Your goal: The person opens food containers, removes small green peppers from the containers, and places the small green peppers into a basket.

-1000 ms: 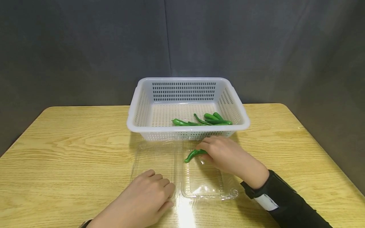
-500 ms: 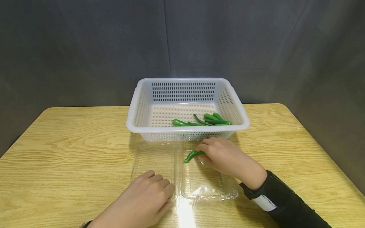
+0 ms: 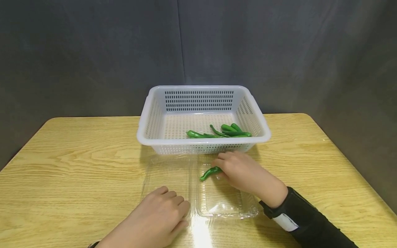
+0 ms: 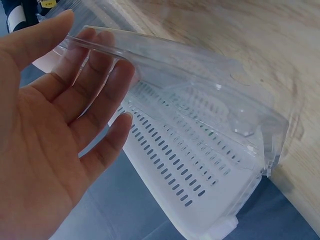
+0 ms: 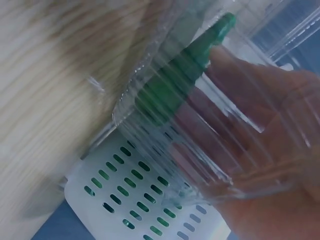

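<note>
In the head view my right hand is inside the right half of a clear plastic clamshell box, its fingers on a curved green chili pepper. The right wrist view shows that pepper through the clear wall, beside the fingers. My left hand lies at the near edge of the box's left half. In the left wrist view its fingers are loosely bent, with fingertips at the clear plastic edge, and they grip nothing.
Behind the box stands a white perforated basket holding several green peppers at its near right side. Everything rests on a wooden table with a dark grey curtain behind it.
My right hand and the pepper have shifted slightly toward me, and the pepper sits a little lower in the box. The left hand has stayed where it was.
</note>
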`<state>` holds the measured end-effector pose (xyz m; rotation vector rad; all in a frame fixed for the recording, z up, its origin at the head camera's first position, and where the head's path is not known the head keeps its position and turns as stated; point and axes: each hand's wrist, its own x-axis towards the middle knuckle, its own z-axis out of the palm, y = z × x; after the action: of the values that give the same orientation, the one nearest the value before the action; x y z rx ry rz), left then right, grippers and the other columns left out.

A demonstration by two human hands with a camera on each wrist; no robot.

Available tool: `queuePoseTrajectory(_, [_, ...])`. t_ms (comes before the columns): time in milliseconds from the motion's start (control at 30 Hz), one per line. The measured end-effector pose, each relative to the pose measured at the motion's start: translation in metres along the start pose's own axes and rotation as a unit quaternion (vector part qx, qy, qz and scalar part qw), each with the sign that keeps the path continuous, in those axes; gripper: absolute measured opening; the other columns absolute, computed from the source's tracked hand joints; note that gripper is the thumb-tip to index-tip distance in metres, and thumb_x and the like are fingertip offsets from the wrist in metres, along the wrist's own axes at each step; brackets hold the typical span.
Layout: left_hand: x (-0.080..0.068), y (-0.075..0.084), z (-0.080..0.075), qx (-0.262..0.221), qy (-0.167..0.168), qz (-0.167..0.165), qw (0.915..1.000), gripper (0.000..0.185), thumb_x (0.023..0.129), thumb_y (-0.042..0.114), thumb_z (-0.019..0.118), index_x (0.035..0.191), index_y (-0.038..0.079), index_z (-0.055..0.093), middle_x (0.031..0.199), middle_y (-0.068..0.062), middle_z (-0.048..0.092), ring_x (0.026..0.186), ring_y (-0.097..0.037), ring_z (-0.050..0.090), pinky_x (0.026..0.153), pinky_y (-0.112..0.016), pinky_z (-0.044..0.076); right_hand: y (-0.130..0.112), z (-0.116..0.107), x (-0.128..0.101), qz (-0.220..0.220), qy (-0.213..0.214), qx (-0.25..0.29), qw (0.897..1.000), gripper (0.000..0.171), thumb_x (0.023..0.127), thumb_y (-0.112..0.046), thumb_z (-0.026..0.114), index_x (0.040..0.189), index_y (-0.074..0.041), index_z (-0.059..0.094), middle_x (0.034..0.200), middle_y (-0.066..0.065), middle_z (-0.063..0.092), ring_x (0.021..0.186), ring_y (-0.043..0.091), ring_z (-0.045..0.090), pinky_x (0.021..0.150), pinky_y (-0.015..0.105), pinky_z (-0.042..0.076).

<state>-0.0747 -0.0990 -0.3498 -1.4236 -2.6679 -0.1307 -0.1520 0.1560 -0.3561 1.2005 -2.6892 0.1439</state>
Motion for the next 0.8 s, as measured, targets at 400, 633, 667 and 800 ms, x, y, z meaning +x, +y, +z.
queuePoseTrajectory(400, [-0.0003,0.0004,0.0007,0.0,0.0,0.003,1.0,0.024,0.088,0.029,0.07,0.073,0.019,0.054,0.063,0.014,0.038,0.058,-0.005,0.033,0.061,-0.022,0.032,-0.0006,0.0035,-0.0017,-0.007,-0.017,0.009,1.0,0.027,0.072,-0.005,0.084,0.094,-0.012,0.071,0.086,-0.001,0.066,0.078,0.017,0.065,0.072,0.036,0.053])
queuePoseTrajectory(633, [-0.0002,0.0004,0.0007,0.002,0.002,0.003,1.0,0.024,0.088,0.028,0.07,0.073,0.019,0.053,0.063,0.014,0.037,0.058,-0.005,0.033,0.06,-0.022,0.032,-0.0016,0.0029,-0.0011,-0.005,-0.017,0.008,1.0,0.024,0.074,-0.006,0.083,0.095,-0.012,0.071,0.087,-0.001,0.067,0.08,0.017,0.066,0.073,0.036,0.053])
queuePoseTrajectory(667, [-0.0001,0.0004,0.0007,0.002,0.003,0.003,1.0,0.024,0.088,0.028,0.07,0.073,0.019,0.053,0.063,0.014,0.037,0.058,-0.005,0.033,0.06,-0.022,0.031,-0.0018,0.0027,-0.0011,-0.005,-0.018,0.008,1.0,0.024,0.074,-0.006,0.083,0.095,-0.011,0.071,0.087,-0.001,0.067,0.08,0.017,0.066,0.073,0.036,0.053])
queuePoseTrajectory(800, [-0.0001,0.0001,0.001,0.002,0.004,0.005,1.0,0.024,0.088,0.028,0.07,0.073,0.019,0.053,0.062,0.014,0.037,0.058,-0.005,0.032,0.06,-0.021,0.031,-0.002,0.0006,-0.0009,-0.008,-0.019,0.008,1.0,0.025,0.074,-0.006,0.083,0.095,-0.011,0.071,0.086,-0.001,0.066,0.079,0.017,0.065,0.072,0.036,0.053])
